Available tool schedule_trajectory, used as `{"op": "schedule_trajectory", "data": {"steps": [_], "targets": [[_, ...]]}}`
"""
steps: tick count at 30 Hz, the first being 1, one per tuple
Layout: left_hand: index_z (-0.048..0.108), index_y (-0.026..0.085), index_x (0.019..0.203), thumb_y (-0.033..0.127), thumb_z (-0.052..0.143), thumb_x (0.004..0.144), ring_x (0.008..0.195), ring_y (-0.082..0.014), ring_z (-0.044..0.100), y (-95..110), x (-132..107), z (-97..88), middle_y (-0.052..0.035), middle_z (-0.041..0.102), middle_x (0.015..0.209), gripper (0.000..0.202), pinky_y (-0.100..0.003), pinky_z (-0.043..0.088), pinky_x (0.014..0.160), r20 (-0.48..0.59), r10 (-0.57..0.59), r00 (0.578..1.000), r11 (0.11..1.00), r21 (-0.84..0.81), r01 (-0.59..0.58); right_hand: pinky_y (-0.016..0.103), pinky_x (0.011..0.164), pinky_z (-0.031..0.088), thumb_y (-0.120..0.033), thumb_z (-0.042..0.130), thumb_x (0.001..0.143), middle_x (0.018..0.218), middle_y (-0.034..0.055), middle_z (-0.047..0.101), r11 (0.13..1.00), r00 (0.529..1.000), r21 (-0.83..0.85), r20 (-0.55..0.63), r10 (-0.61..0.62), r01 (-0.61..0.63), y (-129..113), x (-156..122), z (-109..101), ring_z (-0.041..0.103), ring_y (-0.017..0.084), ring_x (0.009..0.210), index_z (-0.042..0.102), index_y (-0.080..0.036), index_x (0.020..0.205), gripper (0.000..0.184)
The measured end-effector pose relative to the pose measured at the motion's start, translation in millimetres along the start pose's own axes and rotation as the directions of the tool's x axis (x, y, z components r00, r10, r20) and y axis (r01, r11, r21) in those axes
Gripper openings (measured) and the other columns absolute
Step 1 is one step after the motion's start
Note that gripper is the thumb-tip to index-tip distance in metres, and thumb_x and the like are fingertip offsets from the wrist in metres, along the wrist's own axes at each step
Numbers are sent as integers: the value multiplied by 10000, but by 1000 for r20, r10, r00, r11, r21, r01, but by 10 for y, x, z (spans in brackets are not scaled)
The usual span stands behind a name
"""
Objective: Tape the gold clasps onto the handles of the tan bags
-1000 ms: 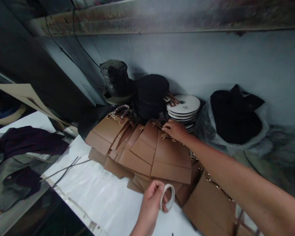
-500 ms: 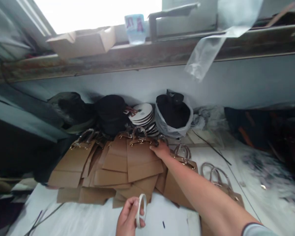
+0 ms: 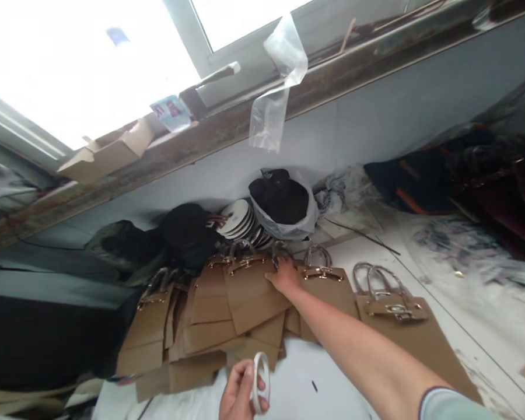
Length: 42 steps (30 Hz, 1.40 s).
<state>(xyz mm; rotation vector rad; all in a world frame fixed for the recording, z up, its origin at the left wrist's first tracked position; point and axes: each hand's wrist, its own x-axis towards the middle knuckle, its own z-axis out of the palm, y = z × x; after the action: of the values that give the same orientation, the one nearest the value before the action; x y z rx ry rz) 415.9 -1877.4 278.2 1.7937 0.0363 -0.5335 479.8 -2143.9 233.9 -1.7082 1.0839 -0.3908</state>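
My left hand (image 3: 240, 392), low in the middle, grips a narrow roll of white tape (image 3: 258, 382) between thumb and fingers. My right hand (image 3: 285, 279) reaches across to the overlapping brown handbag panels (image 3: 249, 283). Its thumb lies at the upper right edge of one panel, and its other fingers curl by a wrapped handle (image 3: 281, 248), partly hidden. Brown panels with looped handles and gold-coloured metal fittings lie in a spread pile to the left. To the right, another handled panel (image 3: 328, 289) and a larger one (image 3: 402, 332) lie beside my forearm.
Behind the panels stand a stack of white-sided reels (image 3: 236, 219) and a plastic bag of black rolls (image 3: 284, 204). A sill (image 3: 210, 131) above holds a cardboard box (image 3: 109, 151) and a plastic cup (image 3: 172, 114). Clear plastic (image 3: 269, 119) hangs from it. A small dark strip (image 3: 314, 386) lies on the white table.
The view has tilted and turned rightward, bringing more of the right-hand panel into sight. My right hand stays by the same panel's edge, and my left still holds the tape roll.
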Motion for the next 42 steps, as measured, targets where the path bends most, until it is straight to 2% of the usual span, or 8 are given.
{"op": "schedule_trajectory", "data": {"steps": [5,8,12,17,27,33,38,42], "targets": [[669,201,944,716,768,648,449,-93,525,232,-13,-498,29,636,679,602,-231,461,481,-135,125,983,988,112,-111,533,1035,466,-382,759,705,1334,217,606,973,1000,232,23,-3,-2,37,-121,6,618,390,1207,572,-154,1334,694],[697,194,964,659,771,683,653,-153,642,550,87,-850,-83,704,1115,547,-253,517,510,-160,218,963,965,183,-188,458,891,558,-467,717,760,1050,156,747,913,983,407,169,-72,-3,38,-234,59,711,313,992,667,-163,1130,481],[707,176,824,577,774,704,952,-241,690,1000,336,-1088,-102,406,1614,424,-237,525,507,-106,279,954,945,206,-253,408,756,586,-509,623,841,836,95,771,857,922,514,351,-161,-46,-38,-387,273,733,256,785,695,-195,982,352],[696,154,790,518,776,706,444,-19,516,1237,682,-1079,-147,475,1576,382,-227,442,424,-53,206,977,959,208,-191,404,926,524,-407,568,878,954,106,772,929,952,369,278,-126,15,-407,-432,680,692,284,1031,709,-205,858,248],[692,168,833,553,793,683,583,-104,632,1082,972,-1023,-137,584,1475,425,-213,458,437,6,98,995,980,176,-98,343,827,520,-363,380,963,1033,137,776,998,989,62,146,-15,6,-770,-13,856,707,272,1005,741,-181,991,406],[672,182,847,554,773,689,571,-116,617,1016,1037,-949,-109,677,1345,417,-228,466,438,0,90,996,980,176,-89,482,919,497,-366,594,852,1136,225,744,999,989,-11,146,38,-37,-721,-50,848,678,387,1111,756,-145,992,308],[675,192,840,541,792,644,699,-184,681,956,1102,-935,-119,684,1329,416,-275,523,498,-42,91,995,984,157,-83,533,1093,371,-343,741,735,1186,170,733,995,995,97,100,-3,-6,-744,-158,721,568,397,1271,747,-200,926,239],[673,191,883,527,808,619,670,-190,676,945,1118,-949,-100,764,1121,448,-270,514,489,-29,70,997,993,99,-67,392,1002,484,-304,717,750,1202,94,732,936,994,348,112,16,-54,-993,-204,730,655,270,1137,670,-230,1151,410]]}}
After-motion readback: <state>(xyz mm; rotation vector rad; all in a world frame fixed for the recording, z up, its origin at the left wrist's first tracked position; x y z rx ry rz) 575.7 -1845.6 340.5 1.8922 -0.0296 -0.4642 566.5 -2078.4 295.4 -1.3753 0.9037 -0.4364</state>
